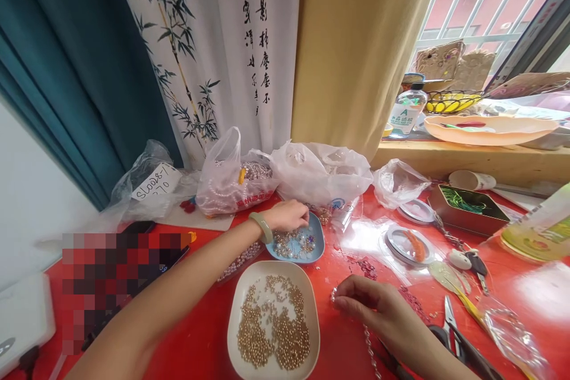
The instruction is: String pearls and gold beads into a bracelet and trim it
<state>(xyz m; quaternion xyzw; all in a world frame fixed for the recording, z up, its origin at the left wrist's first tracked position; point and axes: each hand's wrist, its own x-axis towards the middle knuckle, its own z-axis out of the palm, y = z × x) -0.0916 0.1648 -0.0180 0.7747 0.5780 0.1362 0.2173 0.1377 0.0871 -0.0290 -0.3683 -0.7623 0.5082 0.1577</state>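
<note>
Head view, reading left to right: our left hand (288, 214) reaches across the red desk (196, 338) into the small blue dish (318, 236) of mixed beads, fingertips drawn together as if pinching one (the bead itself is too small to tell). Nearer us sits the white dish (312, 297) of gold beads. Our right hand (378, 306) pinches the end of a beaded strand (370, 347) just right of that dish. We judge it best to keep the strand's end steady and low while picking one bead cleanly.
</note>
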